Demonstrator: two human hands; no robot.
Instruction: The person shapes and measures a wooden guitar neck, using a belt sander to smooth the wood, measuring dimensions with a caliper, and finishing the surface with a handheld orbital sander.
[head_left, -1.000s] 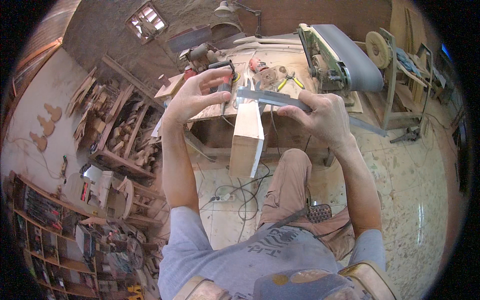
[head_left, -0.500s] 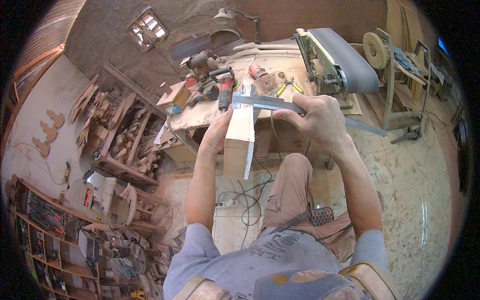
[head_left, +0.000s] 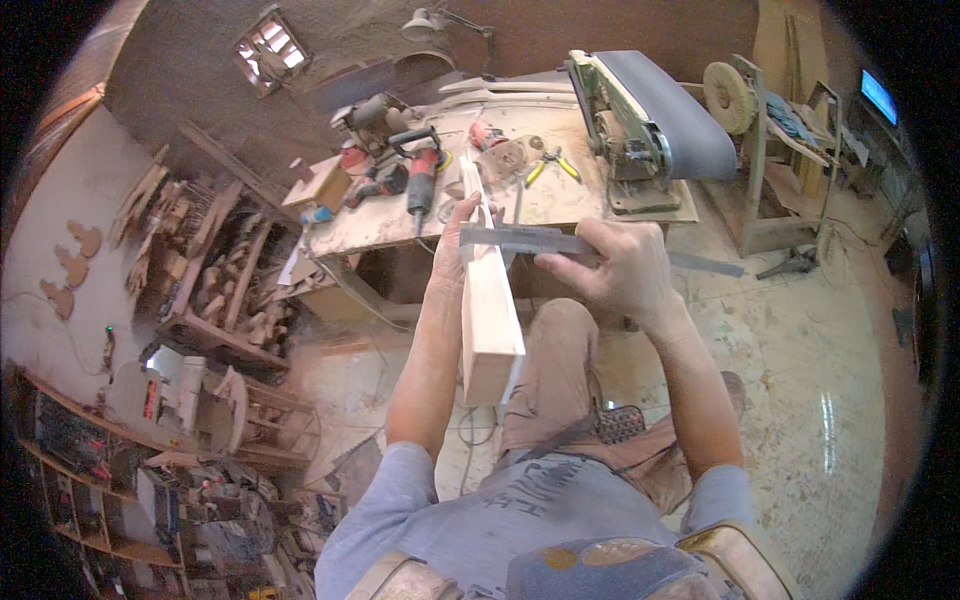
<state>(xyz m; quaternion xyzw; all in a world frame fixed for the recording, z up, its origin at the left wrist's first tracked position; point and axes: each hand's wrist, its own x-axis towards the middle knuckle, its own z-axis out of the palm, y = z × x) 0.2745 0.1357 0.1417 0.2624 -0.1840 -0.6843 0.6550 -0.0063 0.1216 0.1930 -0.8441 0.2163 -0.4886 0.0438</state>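
Observation:
My left hand (head_left: 452, 240) is closed round a long pale wooden piece (head_left: 490, 315), holding it out in front of me above the floor. The piece is thick and square at its near end and narrows toward the far end. My right hand (head_left: 628, 268) grips a grey metal caliper (head_left: 525, 240), its long beam sticking out to the right past my fist. The caliper's jaw end lies across the narrower part of the wood, close to my left hand. Whether the jaws touch the wood I cannot tell.
A dusty workbench (head_left: 380, 225) stands ahead, with a red-and-black polisher (head_left: 422, 180), yellow-handled pliers (head_left: 553, 168) and other power tools. A belt sander (head_left: 665, 115) is at its right. Wood-filled shelves (head_left: 215, 270) line the left; a cable (head_left: 475, 430) lies on the floor.
The wooden piece has come nearer and tilted, so its narrow far part now shows. Across it, the caliper has come closer to me with my right hand. My view has shifted slightly.

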